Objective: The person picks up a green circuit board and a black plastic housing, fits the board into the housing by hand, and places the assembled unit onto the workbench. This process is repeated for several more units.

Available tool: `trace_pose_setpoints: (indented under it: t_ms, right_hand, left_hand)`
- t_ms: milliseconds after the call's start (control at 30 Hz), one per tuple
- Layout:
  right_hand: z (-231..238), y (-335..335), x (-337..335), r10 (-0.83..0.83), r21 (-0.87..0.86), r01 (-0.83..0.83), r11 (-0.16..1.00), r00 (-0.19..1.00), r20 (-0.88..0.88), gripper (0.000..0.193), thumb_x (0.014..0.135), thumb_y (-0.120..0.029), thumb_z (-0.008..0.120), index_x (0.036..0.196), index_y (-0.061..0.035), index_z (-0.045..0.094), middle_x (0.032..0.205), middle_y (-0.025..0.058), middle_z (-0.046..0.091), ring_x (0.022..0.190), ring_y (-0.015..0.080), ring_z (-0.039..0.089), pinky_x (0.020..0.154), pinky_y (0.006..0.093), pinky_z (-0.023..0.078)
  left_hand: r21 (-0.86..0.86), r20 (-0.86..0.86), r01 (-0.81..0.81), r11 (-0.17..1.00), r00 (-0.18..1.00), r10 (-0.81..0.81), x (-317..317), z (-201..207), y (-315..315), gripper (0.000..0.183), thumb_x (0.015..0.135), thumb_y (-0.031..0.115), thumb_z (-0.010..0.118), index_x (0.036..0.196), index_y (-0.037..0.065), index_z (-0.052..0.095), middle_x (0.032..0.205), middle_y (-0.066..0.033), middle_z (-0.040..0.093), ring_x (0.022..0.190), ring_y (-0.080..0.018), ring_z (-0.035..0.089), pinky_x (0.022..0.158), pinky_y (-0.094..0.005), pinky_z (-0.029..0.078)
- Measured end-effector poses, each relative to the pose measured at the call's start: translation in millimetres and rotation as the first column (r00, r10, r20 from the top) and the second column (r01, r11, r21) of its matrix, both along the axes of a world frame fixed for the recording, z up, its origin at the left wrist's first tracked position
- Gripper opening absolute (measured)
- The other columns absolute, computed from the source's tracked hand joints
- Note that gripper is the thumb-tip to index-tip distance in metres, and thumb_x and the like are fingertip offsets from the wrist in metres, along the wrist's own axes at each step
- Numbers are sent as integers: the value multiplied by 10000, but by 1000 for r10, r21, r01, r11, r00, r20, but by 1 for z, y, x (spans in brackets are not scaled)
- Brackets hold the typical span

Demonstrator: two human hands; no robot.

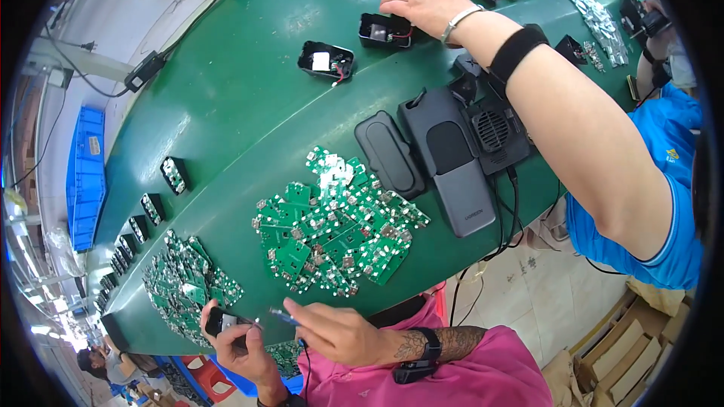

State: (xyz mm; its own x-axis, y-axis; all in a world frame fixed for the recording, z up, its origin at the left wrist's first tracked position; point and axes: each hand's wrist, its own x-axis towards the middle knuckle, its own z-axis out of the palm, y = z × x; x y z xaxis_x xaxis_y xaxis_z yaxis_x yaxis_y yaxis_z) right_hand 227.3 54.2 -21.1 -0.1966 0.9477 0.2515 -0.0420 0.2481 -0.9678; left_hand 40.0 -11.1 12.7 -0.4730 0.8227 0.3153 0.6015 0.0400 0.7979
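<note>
Lower left of frame: left hand (245, 352) curled, thumb and fingers closed around a small black case (217, 322); its inside is hard to make out. Just to the right, right hand (343, 335), thumb and fingers nearly together, pinches a thin bluish item (283, 316), kind unclear, tip toward the case. Heap of green circuit boards (335, 230) mid-frame, above the right hand; second board pile (183, 286) lower left, above the left hand. Row of black housings (173, 175) along the left. Grey device (455, 158) right of centre. Top: co-worker's hand (430, 4), fingers bent, at a wired black box (385, 31); grip unclear.
</note>
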Motion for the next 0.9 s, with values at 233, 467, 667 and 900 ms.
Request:
trace_pose_setpoints:
  t_ms: [233, 467, 667, 900]
  right_hand:
    - [15, -2, 0, 76, -183, -86, 979, 995, -61, 376, 874, 36, 664, 1242, 87, 609, 925, 131, 711, 758, 155, 699, 659, 278, 554]
    - [22, -12, -15, 126, -89, -127, 988, 992, -10, 413, 862, 81, 651, 1271, 73, 600, 1033, 170, 689, 797, 179, 707, 679, 283, 561]
    - [21, -17, -32, 23, 248, -65, 967, 985, 170, 412, 850, 78, 658, 1260, 53, 617, 988, 180, 675, 836, 295, 686, 676, 349, 554]
    - [14, 5, -27, -96, 625, -133, 769, 943, 318, 342, 712, 97, 696, 1047, 29, 677, 1073, 181, 690, 755, 277, 709, 604, 339, 554]
  left_hand:
    - [47, -330, 143, 989, 936, -120, 30, 26, 27, 209, 701, 45, 830, 879, 107, 740, 1318, -221, 497, 1093, -348, 596, 910, -405, 497]
    - [7, -303, 177, 984, 938, -167, 28, 28, 25, 193, 701, 48, 822, 864, 98, 731, 1293, -189, 533, 1033, -291, 612, 849, -370, 503]
    - [-51, -130, 217, 975, 966, -222, 12, 24, 16, 333, 718, -12, 757, 1028, 80, 680, 1337, -171, 503, 1103, -269, 595, 905, -380, 507]
    - [35, 754, 388, 921, 595, -279, -8, 21, 10, 760, 770, -71, 724, 1412, 56, 339, 1466, -137, 353, 1210, -195, 522, 908, -321, 535]
